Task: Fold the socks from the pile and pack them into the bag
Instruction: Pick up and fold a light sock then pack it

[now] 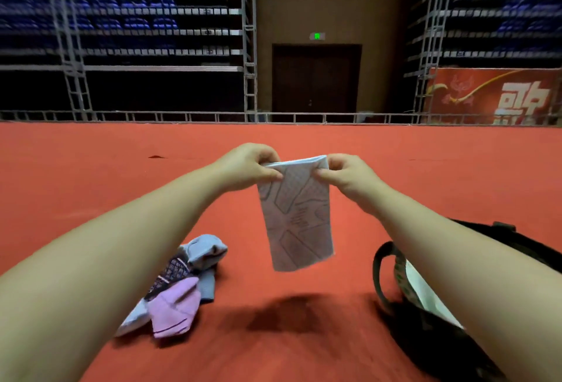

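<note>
1. We see the left hand (pixel 254 165) and right hand (pixel 343 173), each grip pinching the top edge of a pale patterned sock (pixel 296 214), which hangs in the air at centre.
2. At 7 o'clock, the sock pile (pixel 179 287) lies on the red table (pixel 91 174).
3. At 4 o'clock, the dark bag (pixel 425 330) lies open, partly hidden by the right forearm.

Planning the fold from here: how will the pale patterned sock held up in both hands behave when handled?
Probably floppy: the pale sock hangs limp below the left hand and right hand. Likely light, since fingertip pinches at its top edge carry it. It should fold easily and will not roll.
</note>
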`<action>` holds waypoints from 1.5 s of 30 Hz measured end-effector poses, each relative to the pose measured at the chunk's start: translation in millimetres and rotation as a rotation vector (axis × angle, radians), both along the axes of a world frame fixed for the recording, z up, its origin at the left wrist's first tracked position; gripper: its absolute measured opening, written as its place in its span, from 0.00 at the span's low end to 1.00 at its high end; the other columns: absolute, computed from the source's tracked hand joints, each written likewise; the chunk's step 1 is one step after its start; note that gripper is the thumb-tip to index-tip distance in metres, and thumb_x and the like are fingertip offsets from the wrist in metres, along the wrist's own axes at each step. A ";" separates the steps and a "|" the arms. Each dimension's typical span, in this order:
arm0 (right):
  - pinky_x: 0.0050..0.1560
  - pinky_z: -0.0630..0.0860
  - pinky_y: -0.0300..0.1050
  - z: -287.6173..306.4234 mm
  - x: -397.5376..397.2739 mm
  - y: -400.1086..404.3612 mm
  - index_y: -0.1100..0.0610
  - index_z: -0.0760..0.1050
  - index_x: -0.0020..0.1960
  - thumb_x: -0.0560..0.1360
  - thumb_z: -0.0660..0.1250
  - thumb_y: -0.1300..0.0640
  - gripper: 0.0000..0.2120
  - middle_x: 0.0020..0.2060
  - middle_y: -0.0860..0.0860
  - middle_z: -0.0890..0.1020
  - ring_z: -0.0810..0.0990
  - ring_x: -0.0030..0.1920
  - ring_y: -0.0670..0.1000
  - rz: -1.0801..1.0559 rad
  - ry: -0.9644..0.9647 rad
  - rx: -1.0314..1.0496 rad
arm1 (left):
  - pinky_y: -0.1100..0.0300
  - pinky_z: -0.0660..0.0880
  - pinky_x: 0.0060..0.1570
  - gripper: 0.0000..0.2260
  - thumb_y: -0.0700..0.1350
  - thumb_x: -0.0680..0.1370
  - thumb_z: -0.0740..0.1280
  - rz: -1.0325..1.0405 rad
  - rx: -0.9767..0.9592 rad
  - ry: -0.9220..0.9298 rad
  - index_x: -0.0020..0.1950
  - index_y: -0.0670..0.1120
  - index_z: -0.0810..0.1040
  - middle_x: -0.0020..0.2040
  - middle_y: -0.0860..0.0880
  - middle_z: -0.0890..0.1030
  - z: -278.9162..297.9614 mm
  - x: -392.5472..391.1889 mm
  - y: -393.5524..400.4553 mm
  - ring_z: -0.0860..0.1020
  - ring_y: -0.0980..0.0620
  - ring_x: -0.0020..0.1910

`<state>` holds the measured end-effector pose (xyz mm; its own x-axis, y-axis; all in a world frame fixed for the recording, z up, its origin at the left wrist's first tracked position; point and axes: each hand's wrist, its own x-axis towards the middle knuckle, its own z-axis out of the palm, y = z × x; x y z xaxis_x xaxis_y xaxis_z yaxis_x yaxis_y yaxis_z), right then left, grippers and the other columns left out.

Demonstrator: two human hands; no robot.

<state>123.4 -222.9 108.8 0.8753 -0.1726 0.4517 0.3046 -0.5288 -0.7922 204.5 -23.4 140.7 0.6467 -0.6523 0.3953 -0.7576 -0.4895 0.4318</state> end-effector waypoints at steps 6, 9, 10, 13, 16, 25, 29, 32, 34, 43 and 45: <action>0.34 0.62 0.44 -32.3 -31.5 1.0 0.58 0.75 0.37 0.69 0.74 0.56 0.09 0.30 0.50 0.73 0.68 0.34 0.47 0.174 0.400 -0.416 | 0.61 0.69 0.38 0.08 0.44 0.77 0.68 -0.213 0.317 0.288 0.40 0.50 0.71 0.35 0.53 0.73 -49.6 -25.7 8.3 0.71 0.57 0.35; 0.35 0.65 0.42 -81.2 -55.8 16.1 0.55 0.75 0.35 0.72 0.73 0.52 0.11 0.26 0.43 0.74 0.68 0.30 0.42 0.365 0.650 -0.630 | 0.63 0.74 0.38 0.06 0.44 0.79 0.65 -0.286 0.490 0.703 0.43 0.51 0.71 0.37 0.53 0.73 -110.0 -47.2 17.6 0.73 0.60 0.35; 0.35 0.65 0.42 -97.6 -62.9 21.6 0.55 0.75 0.36 0.73 0.72 0.52 0.11 0.26 0.42 0.74 0.68 0.30 0.40 0.442 0.739 -0.633 | 0.63 0.75 0.40 0.06 0.43 0.80 0.63 -0.302 0.573 0.822 0.44 0.51 0.71 0.38 0.52 0.74 -129.4 -53.1 20.7 0.75 0.58 0.37; 0.33 0.63 0.37 -139.9 -75.0 33.3 0.52 0.71 0.32 0.75 0.69 0.55 0.14 0.24 0.40 0.70 0.66 0.28 0.39 0.600 0.953 -0.587 | 0.63 0.73 0.38 0.06 0.43 0.81 0.61 -0.315 0.794 0.946 0.44 0.51 0.70 0.39 0.51 0.76 -173.3 -64.1 27.4 0.75 0.57 0.36; 0.32 0.63 0.37 -158.2 -71.5 31.7 0.52 0.69 0.35 0.75 0.67 0.54 0.12 0.29 0.44 0.70 0.66 0.29 0.41 0.600 1.011 -0.389 | 0.61 0.73 0.35 0.06 0.44 0.81 0.60 -0.247 0.769 0.972 0.44 0.50 0.70 0.38 0.50 0.76 -187.7 -61.9 28.1 0.76 0.56 0.32; 0.41 0.69 0.43 -183.3 -24.3 13.4 0.55 0.75 0.41 0.76 0.65 0.49 0.10 0.40 0.50 0.79 0.74 0.40 0.48 0.082 0.829 -0.288 | 0.61 0.71 0.44 0.08 0.50 0.76 0.66 0.039 0.381 0.701 0.55 0.53 0.72 0.55 0.48 0.79 -191.5 -18.5 22.6 0.75 0.52 0.46; 0.35 0.66 0.42 -192.7 -11.2 16.7 0.52 0.70 0.35 0.76 0.66 0.49 0.14 0.36 0.48 0.76 0.73 0.38 0.48 -0.048 0.785 -0.406 | 0.64 0.57 0.67 0.23 0.51 0.79 0.63 -0.028 0.472 0.320 0.73 0.49 0.63 0.75 0.48 0.62 -196.6 -27.4 21.7 0.61 0.51 0.73; 0.37 0.65 0.43 -199.9 -1.0 18.6 0.53 0.68 0.34 0.75 0.66 0.48 0.15 0.36 0.49 0.75 0.73 0.41 0.50 -0.112 0.775 -0.466 | 0.54 0.46 0.75 0.26 0.57 0.81 0.57 -0.144 0.612 0.242 0.77 0.51 0.55 0.78 0.46 0.50 -207.2 -38.3 19.0 0.47 0.48 0.77; 0.39 0.64 0.43 -203.4 3.2 20.2 0.54 0.67 0.35 0.74 0.67 0.47 0.15 0.36 0.49 0.74 0.73 0.42 0.51 -0.157 0.772 -0.484 | 0.47 0.42 0.75 0.27 0.60 0.81 0.51 -0.177 0.803 0.228 0.78 0.54 0.50 0.79 0.47 0.46 -220.9 -41.4 20.7 0.42 0.47 0.77; 0.52 0.70 0.43 -201.8 -44.3 16.1 0.50 0.76 0.44 0.65 0.67 0.37 0.18 0.45 0.47 0.75 0.72 0.47 0.46 0.184 0.350 -0.706 | 0.47 0.35 0.73 0.29 0.65 0.79 0.46 -0.190 0.874 0.242 0.77 0.58 0.40 0.77 0.51 0.35 -251.9 -44.6 32.9 0.31 0.51 0.74; 0.54 0.69 0.40 -204.7 -58.9 19.4 0.49 0.77 0.48 0.65 0.67 0.35 0.21 0.49 0.45 0.76 0.71 0.51 0.45 0.285 0.389 -0.826 | 0.47 0.35 0.73 0.29 0.65 0.79 0.47 -0.192 0.874 0.245 0.77 0.58 0.40 0.77 0.51 0.35 -252.8 -45.3 33.9 0.31 0.51 0.74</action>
<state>64.5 -203.5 -95.9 0.9497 0.3133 0.0037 0.3022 -0.9128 -0.2747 159.1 10.4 -112.2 0.4969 -0.7590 -0.4208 -0.7959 -0.5918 0.1275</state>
